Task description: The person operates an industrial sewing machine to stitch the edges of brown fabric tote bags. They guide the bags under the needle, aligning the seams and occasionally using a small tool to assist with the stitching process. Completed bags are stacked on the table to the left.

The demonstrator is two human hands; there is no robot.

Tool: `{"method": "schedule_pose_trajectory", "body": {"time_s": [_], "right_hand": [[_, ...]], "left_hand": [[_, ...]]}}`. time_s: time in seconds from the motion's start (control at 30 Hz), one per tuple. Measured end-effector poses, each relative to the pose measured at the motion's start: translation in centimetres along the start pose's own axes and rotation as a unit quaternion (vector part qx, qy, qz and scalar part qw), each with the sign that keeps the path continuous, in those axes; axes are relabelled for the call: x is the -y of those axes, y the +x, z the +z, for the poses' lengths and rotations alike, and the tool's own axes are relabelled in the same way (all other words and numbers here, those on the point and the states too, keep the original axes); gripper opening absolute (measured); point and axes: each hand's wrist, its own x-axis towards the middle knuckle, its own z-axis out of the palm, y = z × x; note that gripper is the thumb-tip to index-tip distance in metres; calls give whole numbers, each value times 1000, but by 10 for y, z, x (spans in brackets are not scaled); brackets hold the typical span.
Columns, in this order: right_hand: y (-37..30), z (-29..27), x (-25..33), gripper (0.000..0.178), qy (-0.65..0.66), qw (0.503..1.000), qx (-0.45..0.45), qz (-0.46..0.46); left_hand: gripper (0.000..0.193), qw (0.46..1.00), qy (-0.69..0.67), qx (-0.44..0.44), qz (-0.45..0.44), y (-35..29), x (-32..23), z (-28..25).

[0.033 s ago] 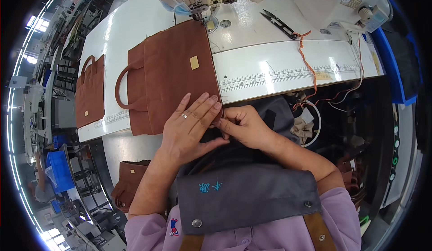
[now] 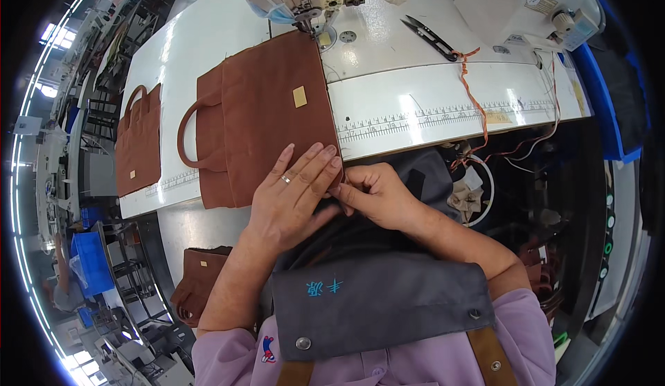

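A brown fabric handbag [image 2: 267, 102] lies on its side on the white sewing table, its looped handle [image 2: 185, 130] pointing left. It bears a small gold-coloured plate [image 2: 299, 96]. One edge reaches up to the sewing machine's needle area [image 2: 315, 29]. My left hand [image 2: 294, 192] rests flat on the bag's near corner, fingers stretched out and a ring on one of them. Close beside it, my right hand [image 2: 374, 191] pinches the bag's near right corner at the table edge between thumb and curled fingers. The fingertips partly hide that corner.
Another brown handbag [image 2: 140, 144] lies at the table's left. Black thread snips [image 2: 431, 38] tied to an orange cord [image 2: 473, 99] lie to the right, behind a printed ruler strip [image 2: 443, 114]. A further brown bag [image 2: 201, 279] sits lower left, below table level.
My left thumb has shifted slightly up, closer to the fingers of my right hand. The bag and my right hand look almost unchanged.
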Motion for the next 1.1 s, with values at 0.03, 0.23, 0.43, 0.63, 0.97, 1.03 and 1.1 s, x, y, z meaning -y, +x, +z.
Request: {"method": "schedule_pose_trajectory", "body": {"time_s": [0.03, 0.23, 0.43, 0.63, 0.97, 1.03, 1.1], "right_hand": [[1, -1, -2, 28, 1, 1000, 9, 1], [-2, -7, 5, 21, -4, 998, 37, 44], [-16, -26, 37, 26, -465, 862, -33, -200], [3, -23, 51, 23, -585, 720, -58, -368], [28, -16, 59, 13, -562, 659, -40, -498], [29, -16, 63, 12, -557, 663, -37, -499], [29, -16, 59, 11, -568, 665, -24, -485]], "left_hand": [[48, 996, 84, 5, 36, -6, 7, 7], [38, 988, 146, -40, 13, -5, 4, 13], [34, 988, 138, -58, 29, -3, 8, 9], [30, 989, 130, -68, 18, -2, 7, 11], [38, 978, 137, -105, -113, -7, 26, -21], [39, 975, 159, -106, -114, -8, 34, -32], [39, 979, 182, -61, -59, -6, 35, -41]]}}
